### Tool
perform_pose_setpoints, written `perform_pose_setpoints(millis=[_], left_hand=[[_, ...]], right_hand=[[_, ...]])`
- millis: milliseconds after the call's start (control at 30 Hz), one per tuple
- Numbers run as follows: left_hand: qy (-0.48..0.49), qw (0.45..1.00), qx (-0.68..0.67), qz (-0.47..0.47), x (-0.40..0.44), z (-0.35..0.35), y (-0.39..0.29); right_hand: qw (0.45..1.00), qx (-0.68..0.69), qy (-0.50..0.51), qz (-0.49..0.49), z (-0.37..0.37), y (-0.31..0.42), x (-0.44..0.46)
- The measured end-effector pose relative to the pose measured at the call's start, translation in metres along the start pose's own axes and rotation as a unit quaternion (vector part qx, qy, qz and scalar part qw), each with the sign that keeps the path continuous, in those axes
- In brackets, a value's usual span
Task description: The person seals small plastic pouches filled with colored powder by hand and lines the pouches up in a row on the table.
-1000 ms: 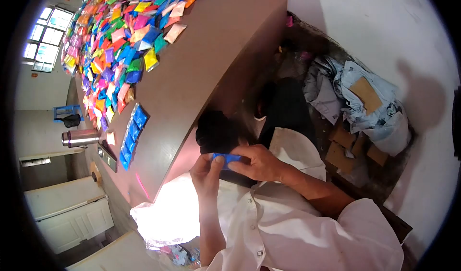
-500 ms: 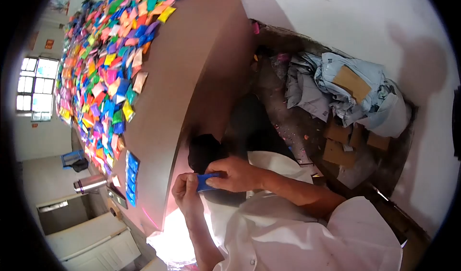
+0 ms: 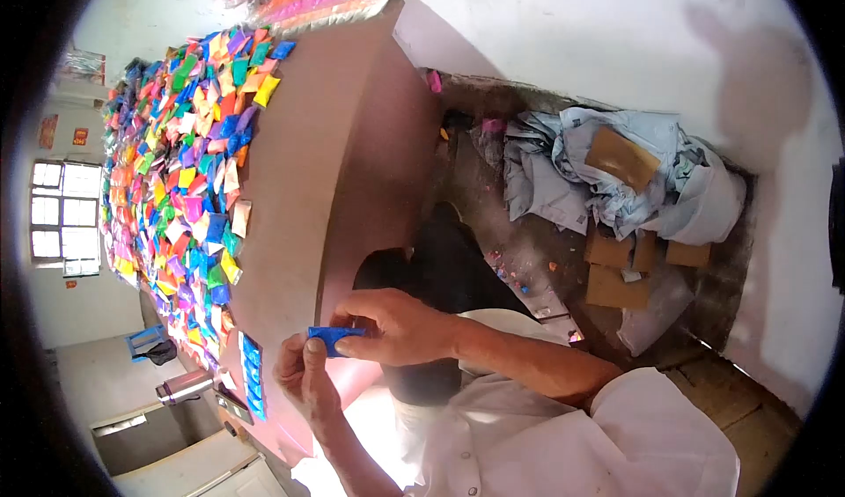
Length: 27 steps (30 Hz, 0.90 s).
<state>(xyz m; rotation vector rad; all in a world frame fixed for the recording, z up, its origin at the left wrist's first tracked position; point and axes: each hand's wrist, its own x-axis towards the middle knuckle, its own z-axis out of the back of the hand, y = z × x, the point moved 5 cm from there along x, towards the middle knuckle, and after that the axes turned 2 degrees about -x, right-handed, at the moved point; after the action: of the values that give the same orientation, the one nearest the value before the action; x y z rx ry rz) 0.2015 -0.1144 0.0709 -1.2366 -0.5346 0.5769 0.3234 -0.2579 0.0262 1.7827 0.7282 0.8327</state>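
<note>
The brown counter (image 3: 290,180) runs from 12 o'clock down to 8 o'clock of the view, bearing a broad pile of multicoloured packets (image 3: 189,202) toward 10 o'clock, while grey-white plastic bags (image 3: 563,167) and brown cardboard pieces (image 3: 620,286) lie on the floor toward 2 and 3 o'clock. From the hands, a steel thermos (image 3: 187,386) stands on the counter toward 9 o'clock and a strip of blue packets (image 3: 252,378) lies nearer, toward 8. Beside the counter's edge, the left hand (image 3: 306,378) and the right hand (image 3: 396,328) each have a pinching grip on a small blue packet (image 3: 334,339), the left at its 9 o'clock end, the right at its 3 o'clock end.
</note>
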Motion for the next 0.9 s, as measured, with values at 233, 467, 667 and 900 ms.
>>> perform_pose_setpoints(millis=[233,467,667,900], left_hand=[[-0.042,0.991,-0.117,-0.048,0.011,0.001,-0.038],[0.004,0.993,-0.109,-0.043,0.011,0.017,-0.045],[0.018,0.988,-0.151,0.009,-0.007,0.033,-0.014],[0.081,0.991,-0.095,0.039,-0.013,0.041,0.005]], right_hand=[[0.986,-0.08,-0.035,0.14,-0.004,0.066,0.032],[0.998,0.025,-0.04,0.032,-0.023,0.077,0.033],[0.998,-0.025,-0.056,0.029,-0.053,0.048,0.031],[0.999,0.008,-0.051,-0.008,-0.079,0.031,0.032]])
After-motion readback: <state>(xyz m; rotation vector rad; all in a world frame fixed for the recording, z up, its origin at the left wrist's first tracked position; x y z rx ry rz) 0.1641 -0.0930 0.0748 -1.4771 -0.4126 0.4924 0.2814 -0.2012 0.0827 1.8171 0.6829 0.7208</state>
